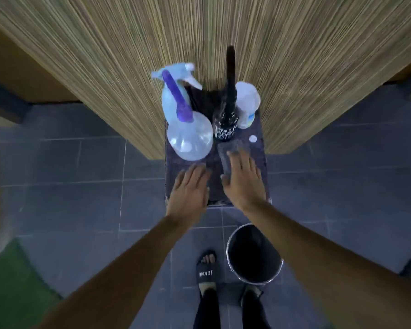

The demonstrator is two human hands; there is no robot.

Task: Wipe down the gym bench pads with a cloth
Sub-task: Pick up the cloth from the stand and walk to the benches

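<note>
Cloth (233, 148) lay on the worktop (262, 167) at 12 o'clock from your right hand (243, 184), long axis running 6 to 12. That hand was nearer, fingers straight over its near end. Your left hand (190, 191), likewise flat and holding nothing, sat at its 8 o'clock.

Dark stand (214, 186) carries bottles (189, 141), a grey cloth (226, 153) (and white cap (253, 138))

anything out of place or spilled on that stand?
One thing: a small white disc, likely a cap, lies loose on the stand beside the clear bottle; whether that bottle is open is unclear. No spill shows.
</note>
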